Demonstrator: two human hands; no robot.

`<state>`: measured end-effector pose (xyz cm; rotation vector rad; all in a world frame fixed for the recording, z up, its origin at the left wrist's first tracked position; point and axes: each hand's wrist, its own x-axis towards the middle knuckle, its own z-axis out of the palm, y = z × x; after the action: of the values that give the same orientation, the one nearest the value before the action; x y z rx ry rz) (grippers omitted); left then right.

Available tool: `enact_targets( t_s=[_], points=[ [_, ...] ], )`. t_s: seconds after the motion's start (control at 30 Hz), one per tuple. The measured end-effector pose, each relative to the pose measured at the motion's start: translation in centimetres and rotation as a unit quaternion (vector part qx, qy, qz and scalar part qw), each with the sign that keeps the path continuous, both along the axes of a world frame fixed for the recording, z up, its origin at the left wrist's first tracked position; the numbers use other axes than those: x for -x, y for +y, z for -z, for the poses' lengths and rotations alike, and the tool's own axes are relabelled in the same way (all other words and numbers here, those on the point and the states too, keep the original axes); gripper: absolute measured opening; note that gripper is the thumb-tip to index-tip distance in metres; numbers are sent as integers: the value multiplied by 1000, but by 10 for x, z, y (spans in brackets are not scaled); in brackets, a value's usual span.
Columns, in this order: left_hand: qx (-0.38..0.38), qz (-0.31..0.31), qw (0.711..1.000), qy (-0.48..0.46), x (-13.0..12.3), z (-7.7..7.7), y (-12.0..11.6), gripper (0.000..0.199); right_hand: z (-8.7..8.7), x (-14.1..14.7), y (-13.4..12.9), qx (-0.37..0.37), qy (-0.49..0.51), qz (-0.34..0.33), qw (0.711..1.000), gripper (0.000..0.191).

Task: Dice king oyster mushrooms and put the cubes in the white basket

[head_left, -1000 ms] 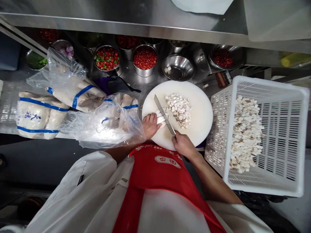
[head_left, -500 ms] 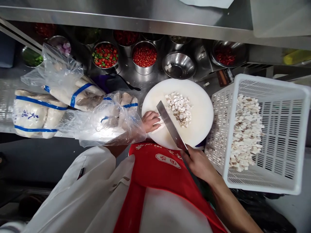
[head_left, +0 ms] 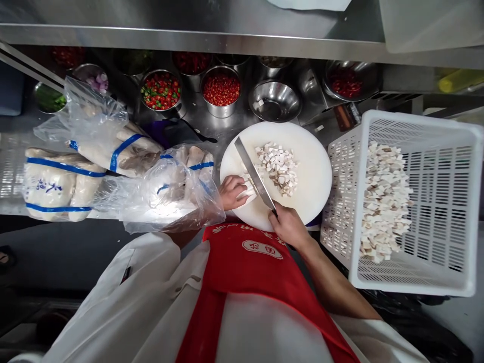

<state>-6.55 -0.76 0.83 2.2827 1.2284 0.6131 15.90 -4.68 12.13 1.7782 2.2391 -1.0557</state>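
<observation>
My right hand point(head_left: 288, 222) is wrapped round the handle of a cleaver point(head_left: 254, 174), whose long blade slants up and left over the round white cutting board point(head_left: 317, 181). On the board's left side my left hand point(head_left: 232, 192) presses with curled fingers on pale mushroom strips point(head_left: 248, 189), close beside the blade. A heap of diced mushroom point(head_left: 280, 166), white with some brown edges, lies just right of the blade. The fingertips partly hide the strips.
Bagged whole mushrooms point(head_left: 64, 184) with blue tape lie to the left. A white plastic basket point(head_left: 416, 287) at right holds more diced mushroom point(head_left: 385, 201). Behind the board stand a steel bowl point(head_left: 276, 101) and tins of chopped chillies point(head_left: 221, 91), under a steel shelf edge point(head_left: 227, 43).
The cleaver and my right hand have moved up and left, farther over the board. My left hand stays on the strips. The whole view has shifted slightly.
</observation>
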Motion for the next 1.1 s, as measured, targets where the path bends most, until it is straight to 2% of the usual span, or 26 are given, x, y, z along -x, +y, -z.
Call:
enact_targets(
  t_s=[0.13, 0.23, 0.33, 0.5, 0.57, 0.63, 0.73, 0.87, 0.93, 1.0, 1.1],
  points=[
    [-4, -5, 1000, 4, -2, 5, -4, 18, -36, -20, -26, 47, 9, -12, 999, 37],
    [-16, -7, 1000, 4, -4, 10, -4, 15, -52, -28, -38, 97, -2, -30, 995, 34],
    [-19, -8, 1000, 7, -7, 13, -5, 15, -44, -19, -34, 112, -33, -42, 992, 31],
    [-4, 1, 1000, 27, -5, 13, -4, 19, 3, 18, 0, 68, -75, -35, 994, 32],
    [-8, 11, 1000, 26, -2, 11, -5, 20, 13, 26, 10, 52, -70, -30, 996, 32],
    [-15, 16, 999, 23, 2, 8, -7, 21, 11, 26, 12, 34, -55, -25, 998, 34],
    [-18, 5, 999, 27, 9, 6, -11, 19, -8, 15, -1, 21, -30, -18, 999, 39],
    [-5, 3, 1000, 23, 11, 8, -14, 17, -40, -5, -29, 68, -12, -37, 997, 38],
    [1, 8, 1000, 15, 9, 11, -13, 16, -49, -11, -39, 92, -8, -48, 995, 36],
    [4, 9, 1000, 10, 7, 13, -12, 15, -48, -10, -41, 106, -18, -49, 993, 34],
    [13, 7, 1000, 15, 5, 16, -10, 15, -27, 6, -30, 101, -49, -42, 993, 33]
  ],
)
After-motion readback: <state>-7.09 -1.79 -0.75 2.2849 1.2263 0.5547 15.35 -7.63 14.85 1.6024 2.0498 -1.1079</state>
